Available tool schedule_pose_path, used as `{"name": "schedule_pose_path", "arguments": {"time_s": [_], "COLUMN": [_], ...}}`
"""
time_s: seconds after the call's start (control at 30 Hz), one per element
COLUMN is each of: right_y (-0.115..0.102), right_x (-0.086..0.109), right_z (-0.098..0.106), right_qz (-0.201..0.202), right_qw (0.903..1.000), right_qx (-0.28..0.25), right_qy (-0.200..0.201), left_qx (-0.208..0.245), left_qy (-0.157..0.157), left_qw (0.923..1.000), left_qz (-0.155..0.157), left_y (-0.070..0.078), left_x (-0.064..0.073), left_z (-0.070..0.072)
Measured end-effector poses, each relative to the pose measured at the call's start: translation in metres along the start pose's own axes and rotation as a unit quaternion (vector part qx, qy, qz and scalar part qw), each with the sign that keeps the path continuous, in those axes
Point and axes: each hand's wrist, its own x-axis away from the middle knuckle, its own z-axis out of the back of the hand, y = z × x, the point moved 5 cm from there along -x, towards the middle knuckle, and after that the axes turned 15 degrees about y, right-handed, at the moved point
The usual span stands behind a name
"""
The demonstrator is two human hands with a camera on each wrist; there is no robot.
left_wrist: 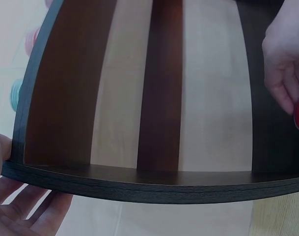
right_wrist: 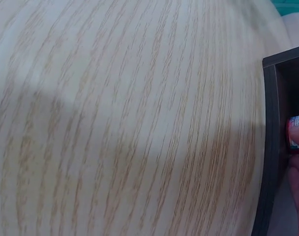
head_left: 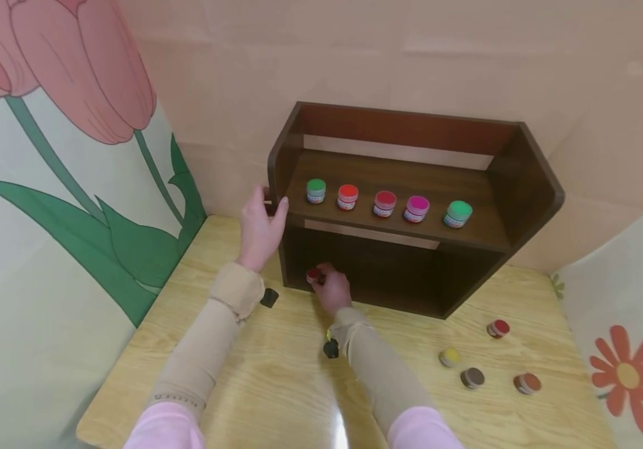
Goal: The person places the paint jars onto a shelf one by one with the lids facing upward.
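A dark brown two-tier desktop shelf stands on the table. My left hand grips its left side panel, thumb inside and fingers outside; the left wrist view shows those fingers around the panel edge. Down in the lower tier, near the left wall, my right hand pinches a small paint jar with a red lid. The right wrist view has only part of that jar, at its right edge. Along the upper tier sits a row of several jars, with green, orange-red, dark red, magenta and mint lids.
More jars lie on the wooden table to the right of the shelf: a red one, a yellow one, a dark brown one and a reddish-brown one. Behind the shelf hangs a pinkish-beige backdrop.
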Motion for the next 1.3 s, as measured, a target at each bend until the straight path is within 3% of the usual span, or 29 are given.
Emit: {"name": "schedule_pose_path", "arguments": {"time_s": [0.2, 0.4, 0.53, 0.77, 0.93, 1.3], "right_y": [0.003, 0.007, 0.005, 0.004, 0.007, 0.008], "right_x": [-0.001, 0.000, -0.004, -0.012, -0.013, -0.008], "right_z": [0.001, 0.011, 0.028, 0.070, 0.094, 0.134], "right_qz": [0.012, -0.037, -0.050, -0.009, 0.002, -0.007], "right_qw": [0.9998, 0.9984, 0.9977, 0.9948, 0.9937, 0.9947], "right_qx": [-0.012, -0.027, -0.042, -0.097, -0.102, -0.095], "right_qy": [-0.005, -0.032, -0.018, 0.028, 0.047, 0.038], "left_qx": [-0.002, 0.000, 0.003, 0.005, 0.004, 0.007], "left_qy": [-0.004, -0.004, 0.001, 0.001, 0.001, 0.000], "left_qw": [1.0000, 1.0000, 1.0000, 1.0000, 1.0000, 1.0000], "left_qz": [0.007, 0.002, -0.001, -0.002, 0.000, -0.004], "left_y": [0.000, -0.001, -0.001, 0.001, 0.001, 0.000], "left_x": [0.000, 0.001, 0.000, -0.001, 0.000, 0.001], "left_z": [-0.001, 0.000, 0.000, 0.000, 0.001, 0.000]}}
